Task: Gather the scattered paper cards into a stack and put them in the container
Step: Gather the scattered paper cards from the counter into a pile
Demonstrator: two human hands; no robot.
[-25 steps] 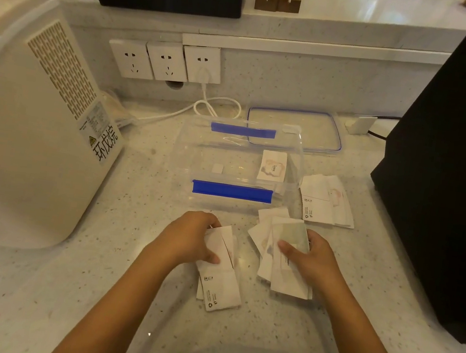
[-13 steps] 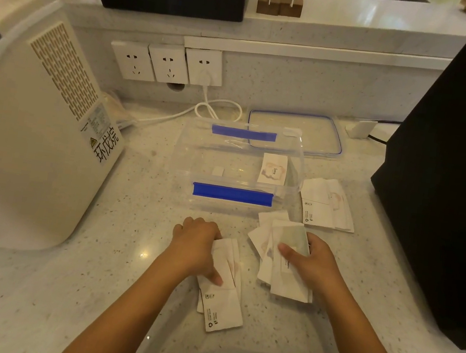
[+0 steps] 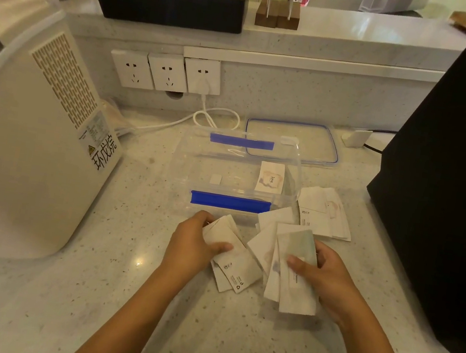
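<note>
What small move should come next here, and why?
Probably bring the two hands together and merge their cards into one stack. The left hand grips a few cards, the right hand holds another bunch, and they sit side by side in front of the open container. More cards still lie to its right.

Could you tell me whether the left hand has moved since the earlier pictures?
Yes. The left hand has lifted its cards slightly toward the container; the gap to the blue-taped front wall has narrowed.
</note>
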